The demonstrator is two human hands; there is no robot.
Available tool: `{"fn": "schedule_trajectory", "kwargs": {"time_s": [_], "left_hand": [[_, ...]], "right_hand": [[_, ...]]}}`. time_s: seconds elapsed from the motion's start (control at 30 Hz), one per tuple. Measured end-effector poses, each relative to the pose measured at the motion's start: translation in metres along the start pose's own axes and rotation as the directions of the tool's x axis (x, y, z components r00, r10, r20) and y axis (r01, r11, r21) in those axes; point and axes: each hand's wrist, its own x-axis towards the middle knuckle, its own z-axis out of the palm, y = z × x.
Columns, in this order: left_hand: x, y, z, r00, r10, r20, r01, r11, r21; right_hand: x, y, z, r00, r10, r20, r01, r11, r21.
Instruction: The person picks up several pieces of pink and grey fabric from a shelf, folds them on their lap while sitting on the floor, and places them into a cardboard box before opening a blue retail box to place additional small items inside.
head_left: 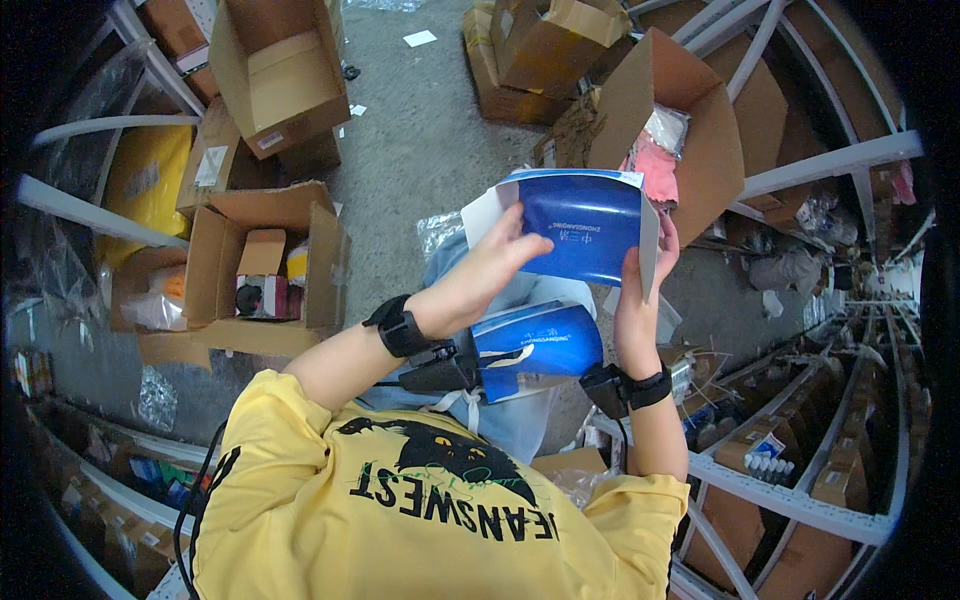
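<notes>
Both of my hands hold a blue and white cardboard package (581, 229) with a curved glossy blue face, raised in front of me. My left hand (514, 244) grips its left part, with the thumb on the blue face. At the right edge, by a white side flap, my right hand (649, 262) has hold of it, some fingers behind the flap. A similar blue package (544, 349) with a torn strip lies over my lap, below my hands. Black straps with small devices sit on both wrists.
Left stand an open carton (322, 262) with small boxes inside and a tall open carton (281, 82). At the right, a leaning carton (705, 150) holds pink and plastic-wrapped items. Metal shelving (787, 495) with cartons runs along the right; paper scraps (420, 38) lie on the concrete floor.
</notes>
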Motion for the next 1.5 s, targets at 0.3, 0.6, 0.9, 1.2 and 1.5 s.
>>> {"fn": "schedule_trajectory", "kwargs": {"time_s": [0.3,0.6,0.9,1.2,1.5], "left_hand": [[0.044,-0.032,-0.02,0.989,-0.138,-0.053,0.127,0.975,-0.181],[0.062,-0.027,-0.034,0.945,-0.313,0.093,0.326,0.904,-0.277],[0.073,-0.052,-0.035,0.989,-0.13,-0.073,0.136,0.987,0.083],[0.057,-0.037,-0.035,0.803,0.577,0.148,-0.391,0.323,0.862],[0.071,-0.022,-0.041,0.862,0.481,0.161,-0.255,0.136,0.957]], "right_hand": [[-0.004,0.011,0.006,0.977,-0.157,0.141,0.192,0.939,-0.284],[-0.001,0.02,0.001,0.998,-0.013,0.069,0.02,0.994,-0.107],[0.003,0.022,0.007,0.99,-0.102,0.099,0.125,0.955,-0.267],[0.007,0.032,0.004,0.993,0.028,0.119,-0.003,0.979,-0.204],[0.001,0.035,0.004,0.983,0.061,0.175,-0.017,0.969,-0.246]]}}
